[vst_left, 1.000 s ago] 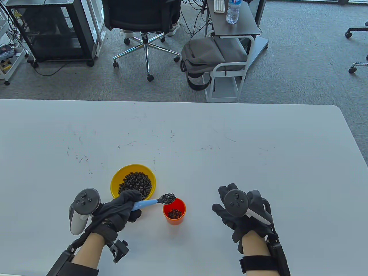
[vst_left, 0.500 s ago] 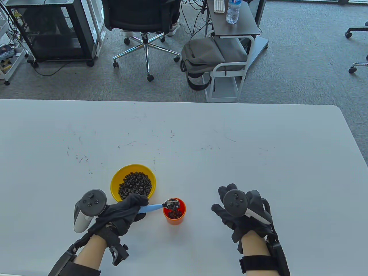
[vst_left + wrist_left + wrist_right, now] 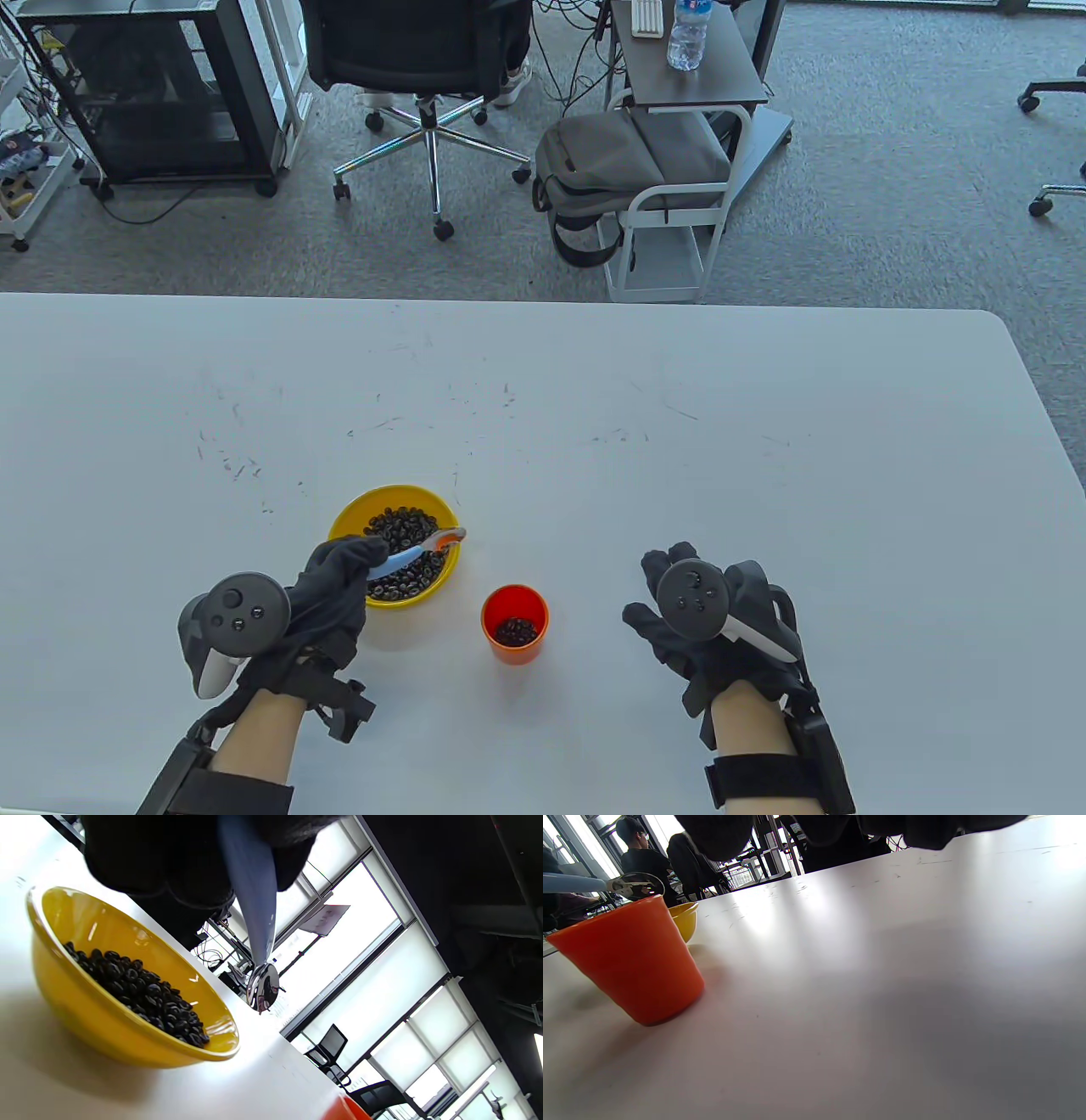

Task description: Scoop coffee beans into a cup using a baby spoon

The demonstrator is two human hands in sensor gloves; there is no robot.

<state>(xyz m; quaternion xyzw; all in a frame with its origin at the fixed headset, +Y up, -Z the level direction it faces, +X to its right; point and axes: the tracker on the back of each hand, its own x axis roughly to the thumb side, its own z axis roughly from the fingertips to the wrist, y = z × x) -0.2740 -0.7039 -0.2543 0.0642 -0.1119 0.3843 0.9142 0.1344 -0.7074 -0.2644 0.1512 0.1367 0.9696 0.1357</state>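
Two hands in black fabric gloves: left hand (image 3: 327,594), right hand (image 3: 704,628). Grey-and-white trackers on their backs, bare forearms, black wrist straps.

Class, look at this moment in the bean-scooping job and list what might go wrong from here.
1. The left hand holds the spoon over the yellow bowl; an overfilled scoop may drop beans on the table while crossing the gap to the cup.
2. The orange cup is small and nothing steadies it: the right hand rests apart from it, so a knock from the spoon might tip it.
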